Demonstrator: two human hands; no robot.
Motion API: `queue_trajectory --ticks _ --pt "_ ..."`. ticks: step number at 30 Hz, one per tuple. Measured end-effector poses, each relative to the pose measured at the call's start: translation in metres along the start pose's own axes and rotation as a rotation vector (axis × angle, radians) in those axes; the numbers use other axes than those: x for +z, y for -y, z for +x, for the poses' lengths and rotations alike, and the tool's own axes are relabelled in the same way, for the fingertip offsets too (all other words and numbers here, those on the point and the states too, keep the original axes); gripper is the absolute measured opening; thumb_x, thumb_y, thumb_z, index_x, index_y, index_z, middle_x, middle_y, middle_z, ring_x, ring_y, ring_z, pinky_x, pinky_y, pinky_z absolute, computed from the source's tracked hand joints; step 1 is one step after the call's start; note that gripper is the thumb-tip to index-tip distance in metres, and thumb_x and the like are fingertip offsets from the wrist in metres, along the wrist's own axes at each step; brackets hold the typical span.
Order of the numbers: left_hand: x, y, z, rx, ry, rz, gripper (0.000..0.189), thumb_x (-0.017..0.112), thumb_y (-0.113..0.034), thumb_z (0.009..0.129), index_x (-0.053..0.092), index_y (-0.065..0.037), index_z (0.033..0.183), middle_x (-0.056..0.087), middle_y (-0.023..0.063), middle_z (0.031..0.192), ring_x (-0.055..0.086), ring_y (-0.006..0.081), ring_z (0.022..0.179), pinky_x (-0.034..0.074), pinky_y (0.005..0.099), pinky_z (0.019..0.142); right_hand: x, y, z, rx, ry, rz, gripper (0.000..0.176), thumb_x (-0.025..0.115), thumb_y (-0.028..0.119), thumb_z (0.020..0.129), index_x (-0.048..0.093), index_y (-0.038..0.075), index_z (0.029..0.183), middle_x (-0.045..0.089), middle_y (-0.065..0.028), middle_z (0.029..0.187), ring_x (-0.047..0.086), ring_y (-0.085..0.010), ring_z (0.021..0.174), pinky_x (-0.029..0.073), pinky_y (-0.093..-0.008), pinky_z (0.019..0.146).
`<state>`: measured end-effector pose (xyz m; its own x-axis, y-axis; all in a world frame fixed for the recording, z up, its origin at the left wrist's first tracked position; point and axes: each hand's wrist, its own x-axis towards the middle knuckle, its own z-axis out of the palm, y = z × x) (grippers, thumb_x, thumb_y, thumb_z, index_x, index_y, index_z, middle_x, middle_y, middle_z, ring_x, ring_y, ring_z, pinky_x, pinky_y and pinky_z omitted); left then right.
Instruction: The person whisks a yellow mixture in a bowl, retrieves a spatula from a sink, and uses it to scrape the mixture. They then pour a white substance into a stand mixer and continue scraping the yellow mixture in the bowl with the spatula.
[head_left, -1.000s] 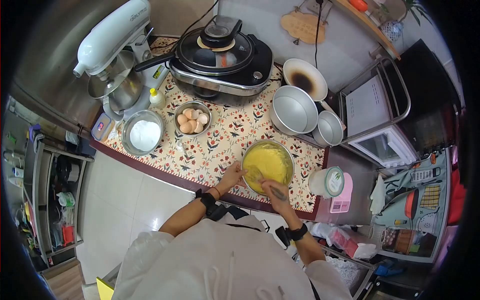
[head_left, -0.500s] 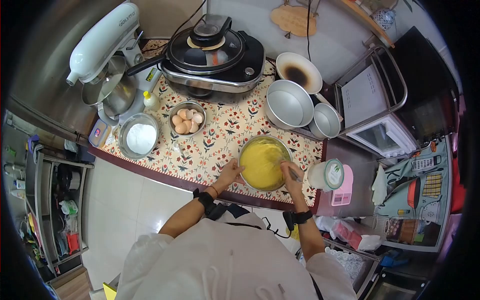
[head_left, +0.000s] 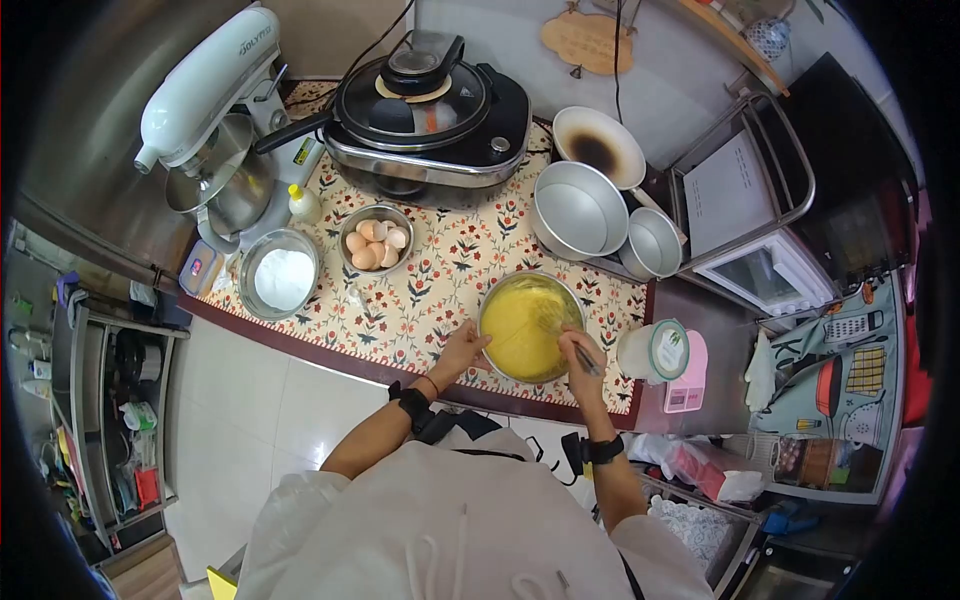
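Yellow batter (head_left: 515, 340) fills the bottom of a metal mixing bowl (head_left: 483, 305) near the front edge of the table. My left hand (head_left: 463, 351) grips the bowl's left rim. In my right hand (head_left: 581, 358), closed around its handle, is a whisk (head_left: 550, 318) whose wires dip into the batter on the right side. A smaller bowl of eggshells (head_left: 376, 241) stands to the upper left. Beside it, a bowl (head_left: 247, 290) holds white powder (head_left: 284, 279).
A stand mixer (head_left: 205, 95) and an electric cooker (head_left: 425, 125) stand at the back. Round cake tins (head_left: 580, 208) sit at the right, below a stained pan (head_left: 598, 145). A lidded jar (head_left: 640, 352) and a pink scale (head_left: 686, 385) flank my right hand.
The whisk and my right hand have shifted slightly within the stirring motion, and the batter's surface pattern differs. My left hand stays on the bowl's rim.
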<state>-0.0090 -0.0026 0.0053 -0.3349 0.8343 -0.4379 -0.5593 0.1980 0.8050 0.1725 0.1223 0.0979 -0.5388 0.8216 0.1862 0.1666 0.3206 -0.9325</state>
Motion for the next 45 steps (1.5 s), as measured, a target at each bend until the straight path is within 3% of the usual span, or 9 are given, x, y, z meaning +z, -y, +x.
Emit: queue_trajectory --ticks 11,15,22,25,28,31,39,43,45 --pt "-0.014 -0.038 -0.009 -0.445 0.227 0.501 0.047 0.05 -0.04 0.085 0.05 0.007 0.091 0.058 0.0131 0.068 0.06 0.0206 0.054 0.052 0.0283 0.048 -0.072 0.056 -0.007 0.397 0.04 -0.215 0.013 0.065 0.002 0.072 0.062 -0.002 0.084 0.063 -0.0065 0.073 0.059 -0.0115 0.064 0.047 -0.023 0.06" --pt "-0.017 -0.032 0.011 0.128 -0.068 0.604 0.032 0.053 -0.03 0.083 0.051 -0.001 0.096 0.059 0.0128 0.065 0.058 0.019 0.049 0.046 0.0292 0.04 -0.079 0.071 0.003 0.287 0.275 -0.79 0.012 0.062 0.004 0.068 0.064 -0.001 0.078 0.064 -0.0113 0.07 0.062 -0.0213 0.064 0.047 -0.032 0.058" --pt "-0.002 -0.041 0.018 0.12 0.041 0.602 0.042 0.052 -0.013 0.084 0.038 -0.006 0.123 0.054 0.0097 0.069 0.053 0.0146 0.048 0.047 0.0273 0.04 0.009 -0.004 -0.004 0.023 0.582 -1.439 0.031 0.049 0.01 0.077 0.049 0.002 0.106 0.059 -0.0159 0.071 0.061 -0.0296 0.065 0.049 -0.0399 0.055" --pt "-0.002 -0.037 0.01 0.142 0.035 0.595 0.049 0.051 -0.012 0.084 0.033 -0.009 0.129 0.052 0.0088 0.068 0.053 0.0146 0.048 0.047 0.0272 0.039 0.012 0.019 -0.02 0.024 0.811 -1.306 0.046 0.052 0.014 0.075 0.043 0.002 0.119 0.06 -0.0135 0.071 0.061 -0.0296 0.064 0.05 -0.0391 0.053" --pt "-0.002 -0.032 0.004 0.117 0.047 0.559 0.05 0.05 -0.012 0.085 0.03 -0.011 0.132 0.05 0.0075 0.066 0.054 0.0145 0.049 0.05 0.0274 0.04 -0.005 0.036 -0.018 0.004 0.913 -1.256 0.024 0.045 0.013 0.081 0.052 -0.003 0.097 0.06 -0.0151 0.066 0.06 -0.0285 0.055 0.049 -0.0377 0.049" --pt "-0.014 0.001 0.018 0.174 0.069 0.499 0.049 0.049 -0.011 0.085 0.032 -0.01 0.131 0.051 0.0087 0.065 0.056 0.0155 0.051 0.051 0.0282 0.042 -0.011 0.012 0.027 0.17 0.75 -1.312 0.038 0.045 0.011 0.08 0.045 -0.005 0.114 0.059 -0.0157 0.068 0.06 -0.0305 0.061 0.049 -0.0397 0.054" --pt "0.0 -0.022 0.0 0.077 0.058 0.272 0.047 0.049 -0.008 0.084 0.035 -0.008 0.129 0.052 0.0095 0.07 0.056 0.0155 0.055 0.052 0.0289 0.041 -0.01 0.001 0.025 -0.049 0.974 -1.266 0.019 0.051 0.016 0.074 0.056 0.0 0.083 0.059 -0.0162 0.065 0.059 -0.033 0.06 0.048 -0.0381 0.052" --pt "-0.017 0.019 0.026 0.315 -0.003 0.603 0.048 0.051 -0.008 0.083 0.035 -0.007 0.129 0.053 0.0098 0.07 0.055 0.0151 0.057 0.051 0.0297 0.043 0.034 -0.042 -0.012 -0.112 0.645 -1.217 0.016 0.049 0.015 0.075 0.059 0.002 0.079 0.06 -0.0152 0.065 0.06 -0.0314 0.063 0.049 -0.0376 0.054" --pt "-0.015 0.004 0.015 0.16 0.033 0.415 0.048 0.052 -0.009 0.083 0.036 -0.007 0.128 0.053 0.0103 0.069 0.055 0.0159 0.057 0.049 0.0301 0.047 0.02 -0.005 -0.006 -0.136 0.989 -1.124 0.017 0.047 0.014 0.076 0.057 0.0 0.077 0.059 -0.0171 0.066 0.061 -0.031 0.065 0.049 -0.039 0.056"
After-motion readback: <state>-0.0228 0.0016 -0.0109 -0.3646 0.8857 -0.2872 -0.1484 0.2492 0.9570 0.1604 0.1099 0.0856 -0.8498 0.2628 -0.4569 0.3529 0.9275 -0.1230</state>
